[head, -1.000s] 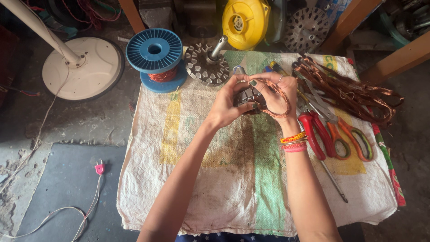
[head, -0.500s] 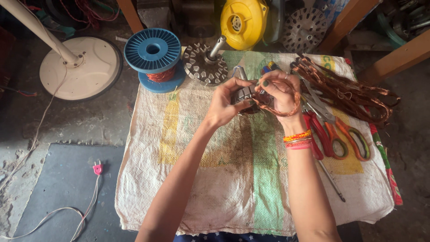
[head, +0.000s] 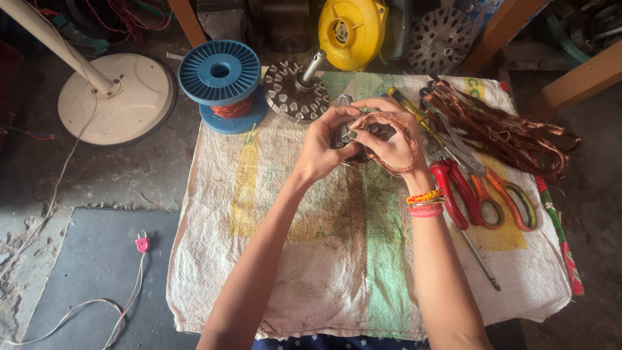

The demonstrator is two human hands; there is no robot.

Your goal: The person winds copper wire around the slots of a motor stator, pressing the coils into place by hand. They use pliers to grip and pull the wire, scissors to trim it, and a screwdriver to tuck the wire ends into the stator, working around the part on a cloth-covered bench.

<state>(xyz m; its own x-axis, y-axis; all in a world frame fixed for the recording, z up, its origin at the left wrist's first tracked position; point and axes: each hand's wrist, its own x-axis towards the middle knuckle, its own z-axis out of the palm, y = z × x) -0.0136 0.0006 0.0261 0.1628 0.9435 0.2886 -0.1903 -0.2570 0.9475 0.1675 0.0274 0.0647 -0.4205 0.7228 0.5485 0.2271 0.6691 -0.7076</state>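
Two hands met over the upper middle of the table. The left hand point(head: 324, 146) and the right hand point(head: 392, 139) were pressed together, both clamped on one small dark stator point(head: 363, 139) held between them, just above the sack point(head: 311, 259) that covered the table. One loop of copper wire, the coil point(head: 389, 146), ran around the right hand's fingers and across the stator. The right wrist carried several bangles point(head: 424, 202); their number could not be told.

Beside the right hand lay one red-handled pliers point(head: 453, 191), one orange-handled scissors point(head: 502, 191) and one screwdriver point(head: 483, 262), close together. One heap of loose copper wire, the bundle point(head: 499, 129), lay farther right. Just beyond the hands stood one toothed rotor point(head: 295, 91) with its shaft up, and left of it one blue spool point(head: 220, 81) with copper wire. One yellow housing point(head: 350, 29) lay behind. On the floor well to the left were one white fan base point(head: 123, 97) and one pink plug point(head: 142, 244) on a white cord.

Compared with half a second before, the hands remained joined on the stator at nearly the same spot; the grip had shifted slightly, and the coil lay a little lower over the right hand.
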